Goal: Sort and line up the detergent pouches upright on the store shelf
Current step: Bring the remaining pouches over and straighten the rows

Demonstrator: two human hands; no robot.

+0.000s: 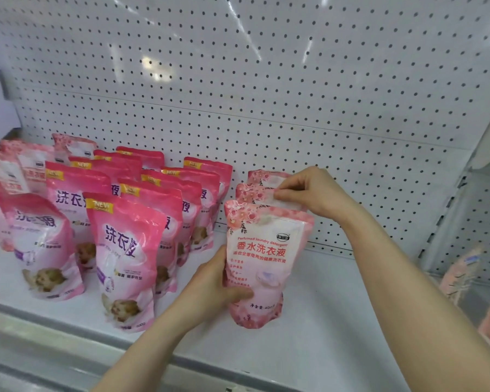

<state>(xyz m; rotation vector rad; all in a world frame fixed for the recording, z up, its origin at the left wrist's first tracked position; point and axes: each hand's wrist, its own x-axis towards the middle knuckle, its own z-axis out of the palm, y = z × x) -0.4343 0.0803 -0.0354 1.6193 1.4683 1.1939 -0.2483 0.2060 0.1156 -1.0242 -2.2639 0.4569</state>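
This is a shop aisle, shown by a white metal display shelf (pixel 323 321) backed by a white perforated pegboard panel (pixel 266 80) of the kind used in retail fixtures. Many identical bright pink plastic detergent pouches with yellow "NEW" tags (pixel 125 250) stand in rows as stock, beside a file of pale pink floral pouches printed "Perfumed laundry detergent" (pixel 262 250). More pale packaged goods (pixel 464 278) sit in the neighbouring shelf bay at the right.

On the shelf (pixel 323 321) in front of you, rows of pouches (pixel 125 250) stand at the left. To their right, three floral pouches (pixel 263 250) stand one behind another, with the pegboard (pixel 266 80) at the far side.
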